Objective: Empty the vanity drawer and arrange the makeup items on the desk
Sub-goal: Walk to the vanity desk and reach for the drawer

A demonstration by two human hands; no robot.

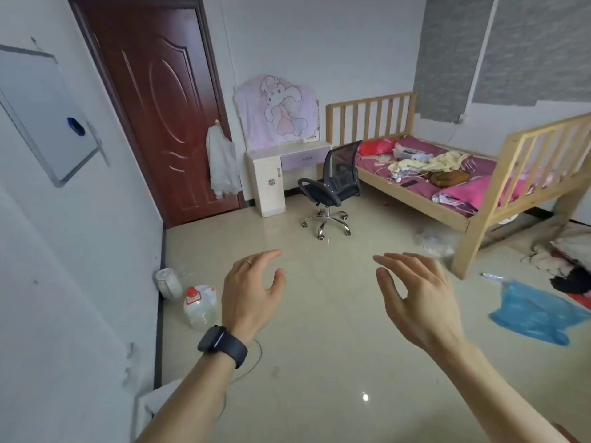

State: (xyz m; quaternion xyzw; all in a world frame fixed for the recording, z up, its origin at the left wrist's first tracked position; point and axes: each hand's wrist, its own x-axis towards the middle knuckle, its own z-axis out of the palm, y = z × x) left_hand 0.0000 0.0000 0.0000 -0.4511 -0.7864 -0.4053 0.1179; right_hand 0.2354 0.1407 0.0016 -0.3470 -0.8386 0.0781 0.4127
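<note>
A small white vanity desk point(265, 183) stands against the far wall beside the door. Its purple drawer point(303, 160) is closed, and a pink cartoon cloth point(278, 111) covers the mirror above it. No makeup items show. My left hand point(252, 292), with a dark watch on the wrist, and my right hand point(412, 292) are both raised in front of me over the floor, far from the desk. Their fingers are relaxed and hold nothing.
A black office chair point(332, 187) stands in front of the desk. A wooden bed point(447, 174) with clutter fills the right side. A plastic jug point(200, 306) and a jar point(168, 282) sit by the left wall. A blue bag point(534, 311) lies on the floor at right.
</note>
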